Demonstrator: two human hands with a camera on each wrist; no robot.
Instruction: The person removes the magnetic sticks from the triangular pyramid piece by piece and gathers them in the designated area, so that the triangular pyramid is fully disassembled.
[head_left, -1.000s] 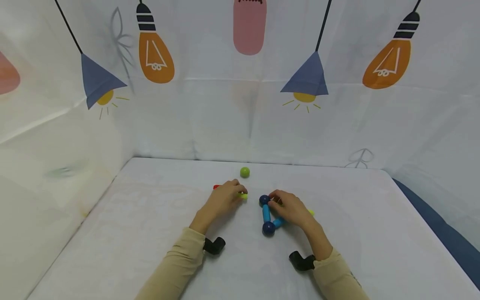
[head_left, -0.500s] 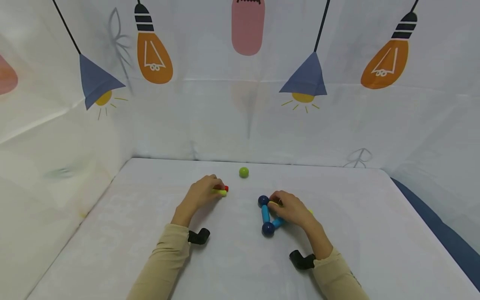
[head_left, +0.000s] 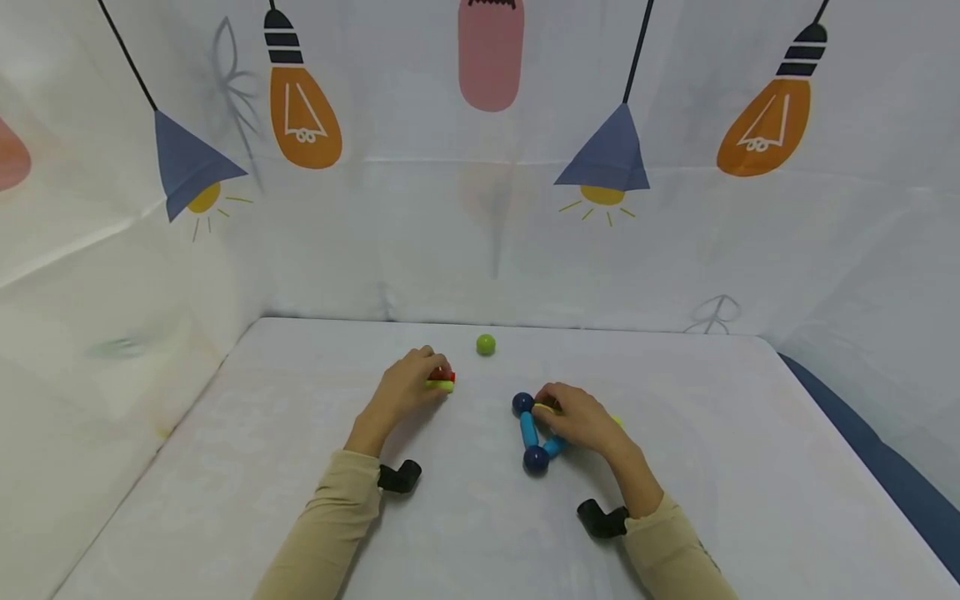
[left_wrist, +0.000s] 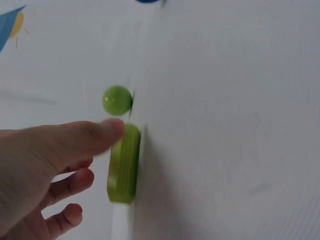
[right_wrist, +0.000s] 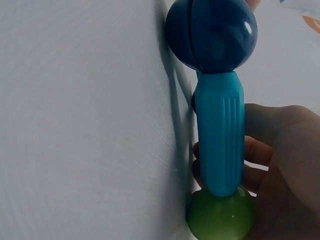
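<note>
My left hand [head_left: 405, 387] pinches a yellow-green toy rod [left_wrist: 124, 165], thumb at one end of it in the left wrist view. A red rod [head_left: 452, 377] lies right beside it, partly covered by the fingers. My right hand [head_left: 581, 417] holds a ball-and-rod toy frame, its fingers around a yellow rod [head_left: 547, 407]. The frame has dark blue balls [head_left: 536, 460], blue rods [head_left: 528, 430] and, in the right wrist view, a green ball [right_wrist: 221, 215] below a blue rod [right_wrist: 220, 135]. The hand hides part of the frame.
A loose green ball [head_left: 486, 344] sits near the back edge of the white table [head_left: 480, 533]. Behind it hangs a white cloth [head_left: 435, 242] printed with lamps and bulbs. Black wrist mounts [head_left: 602, 520] project from both sleeves.
My left hand has moved left with the yellow-green rod, bringing it beside the red rod; over the last half second it has barely moved. The right hand keeps hold of the frame.
</note>
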